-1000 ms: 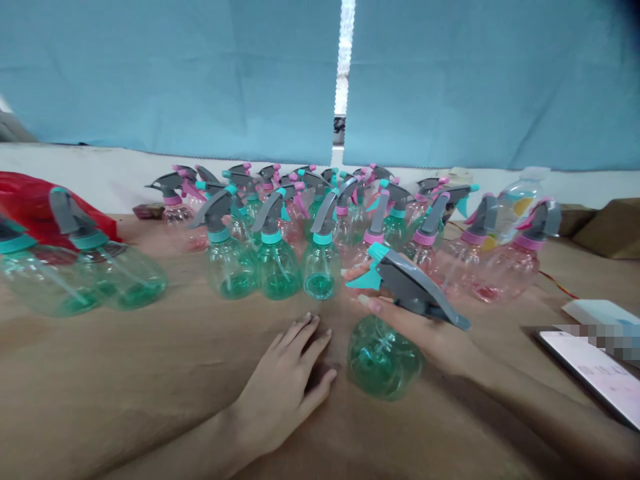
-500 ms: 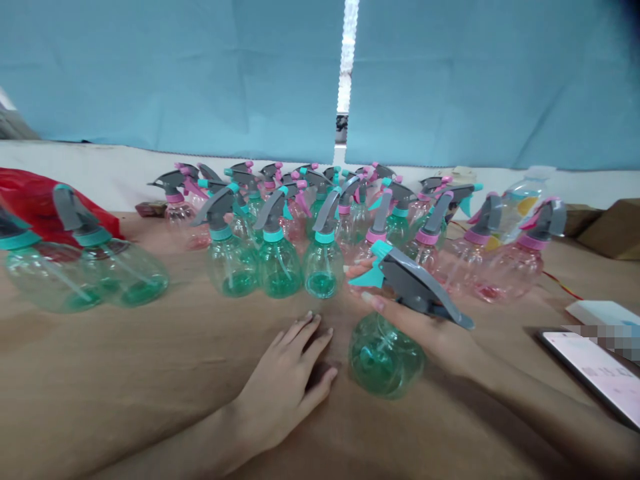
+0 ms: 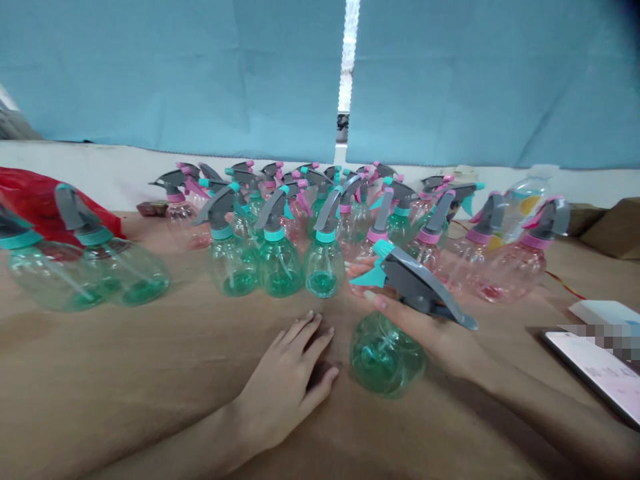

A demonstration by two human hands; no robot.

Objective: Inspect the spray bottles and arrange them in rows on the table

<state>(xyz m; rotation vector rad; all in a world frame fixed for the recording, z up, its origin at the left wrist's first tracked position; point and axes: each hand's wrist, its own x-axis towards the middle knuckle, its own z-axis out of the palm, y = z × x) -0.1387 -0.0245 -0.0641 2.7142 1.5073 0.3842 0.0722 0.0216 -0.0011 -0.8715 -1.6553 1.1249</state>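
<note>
A green see-through spray bottle (image 3: pixel 387 357) with a grey and turquoise trigger head (image 3: pixel 415 283) stands on the table close to me, seemingly a little tilted. My right hand (image 3: pixel 405 319) wraps its neck just under the head, thumb in front and fingertips behind; the collar is hidden by the hand. Left of that bottle, my left hand (image 3: pixel 290 380) lies flat on the tabletop with fingers stretched out, holding nothing. Just beyond its fingertips stands another green spray bottle (image 3: pixel 324 270), in line with two more green ones.
Several green and pink spray bottles crowd the back of the brown table (image 3: pixel 175 360). Two green ones (image 3: pixel 125 270) stand at left by a red bag (image 3: pixel 55 207). At right are a pink bottle (image 3: pixel 515 270), a phone (image 3: pixel 595 367), a white box (image 3: pixel 607 313) and a cardboard box (image 3: pixel 613 230).
</note>
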